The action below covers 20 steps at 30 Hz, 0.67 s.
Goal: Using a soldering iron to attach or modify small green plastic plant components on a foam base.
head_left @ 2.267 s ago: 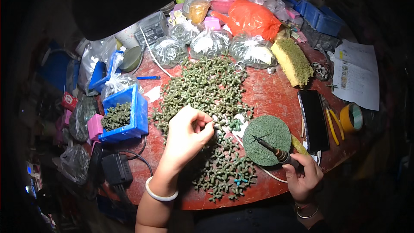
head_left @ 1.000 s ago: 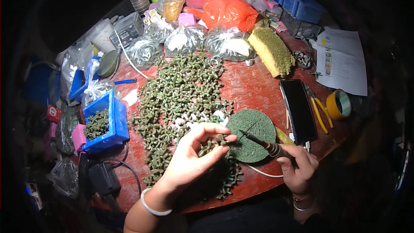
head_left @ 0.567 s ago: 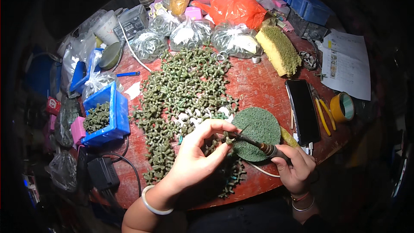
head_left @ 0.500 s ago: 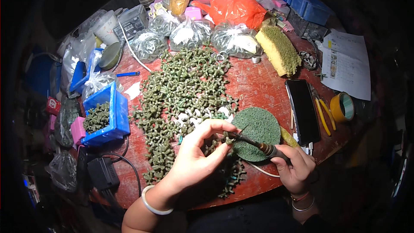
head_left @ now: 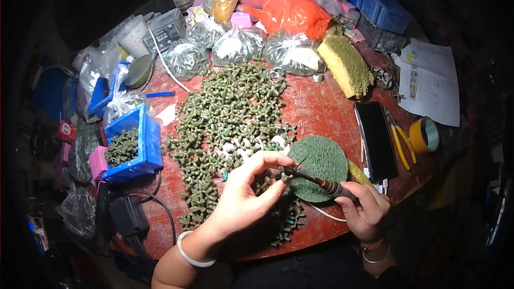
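My left hand (head_left: 247, 195) pinches a small dark-green branched piece (head_left: 285, 175) between thumb and forefinger. The piece looks like wax, though its exact kind is unclear. My right hand (head_left: 365, 206) grips the dark handle of a slim tool like a soldering iron (head_left: 331, 187), which points left. Its dark shaft reaches the piece at my left fingertips, and whether it touches cannot be made out. A thin point shows just above the shaft. Under the tool lies a round green textured pad (head_left: 319, 161). Many similar green pieces (head_left: 230, 101) are heaped on the table left of and beyond my hands.
A blue bin (head_left: 150, 144) of green pieces stands left, near a black power adapter (head_left: 128, 215). Knotted clear bags (head_left: 238, 45) and a red bag (head_left: 294, 13) line the back. Rightward lie a yellow sponge block (head_left: 345, 67), phone (head_left: 376, 139), yellow-handled pliers (head_left: 402, 147), tape roll (head_left: 424, 134) and paper (head_left: 430, 83).
The surroundings sit very slightly lower in the picture. Both hands keep almost the same pose, still holding the piece and the soldering-iron-like tool.
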Tool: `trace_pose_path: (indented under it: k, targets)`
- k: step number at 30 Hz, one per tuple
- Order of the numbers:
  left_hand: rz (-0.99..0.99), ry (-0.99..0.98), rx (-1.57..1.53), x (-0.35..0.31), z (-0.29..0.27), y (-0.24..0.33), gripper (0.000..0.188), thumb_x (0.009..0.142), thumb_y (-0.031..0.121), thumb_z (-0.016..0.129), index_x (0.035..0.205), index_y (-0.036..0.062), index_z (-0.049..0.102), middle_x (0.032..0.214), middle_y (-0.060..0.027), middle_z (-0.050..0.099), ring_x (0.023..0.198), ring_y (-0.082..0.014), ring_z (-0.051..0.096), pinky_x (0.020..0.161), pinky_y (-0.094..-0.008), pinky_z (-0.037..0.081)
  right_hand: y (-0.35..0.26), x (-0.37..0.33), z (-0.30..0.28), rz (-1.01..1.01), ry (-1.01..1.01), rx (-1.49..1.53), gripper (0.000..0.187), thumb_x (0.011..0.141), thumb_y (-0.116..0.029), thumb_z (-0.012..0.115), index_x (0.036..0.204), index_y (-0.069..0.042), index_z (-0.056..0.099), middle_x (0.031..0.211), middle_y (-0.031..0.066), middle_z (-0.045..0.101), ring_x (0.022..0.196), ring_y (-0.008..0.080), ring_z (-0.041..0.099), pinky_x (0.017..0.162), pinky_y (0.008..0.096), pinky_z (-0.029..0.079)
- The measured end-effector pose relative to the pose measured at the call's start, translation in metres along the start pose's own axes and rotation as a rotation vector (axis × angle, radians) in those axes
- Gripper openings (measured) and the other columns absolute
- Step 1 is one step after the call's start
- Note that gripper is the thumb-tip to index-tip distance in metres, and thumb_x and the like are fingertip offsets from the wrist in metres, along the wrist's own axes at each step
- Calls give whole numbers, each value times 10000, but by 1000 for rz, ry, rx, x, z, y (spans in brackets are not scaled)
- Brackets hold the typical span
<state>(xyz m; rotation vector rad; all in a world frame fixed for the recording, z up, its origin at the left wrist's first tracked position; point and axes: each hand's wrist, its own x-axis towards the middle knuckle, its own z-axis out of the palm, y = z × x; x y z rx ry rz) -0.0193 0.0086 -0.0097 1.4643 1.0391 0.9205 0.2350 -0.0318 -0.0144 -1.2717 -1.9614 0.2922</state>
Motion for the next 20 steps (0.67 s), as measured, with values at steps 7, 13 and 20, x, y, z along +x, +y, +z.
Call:
trace_pose_path:
  k: [7,13,20]
  targets:
    - [34,32,-47,0,2,-2,341,866,-33,627,1202,9,592,1133,-77,653,1064,-149,634,953,-300,482,-1,-3,0,32,43,13,275,850,-164,778,1038,8,673,799,128,664,659,260,668,572,337,523]
    - [43,14,-109,1,3,1,357,880,-56,606,1228,4,554,1148,-95,664,1109,-158,630,986,-302,468,5,2,-9,-2,116,-11,270,869,-200,764,1031,-1,680,762,109,635,628,237,641,546,315,494]
    - [50,-37,-232,2,-1,-5,402,880,-60,654,1255,36,546,1222,-83,581,1254,-210,558,1032,-328,455,0,6,-9,23,17,24,254,887,-227,747,1024,-21,688,816,120,671,669,242,670,573,309,518]
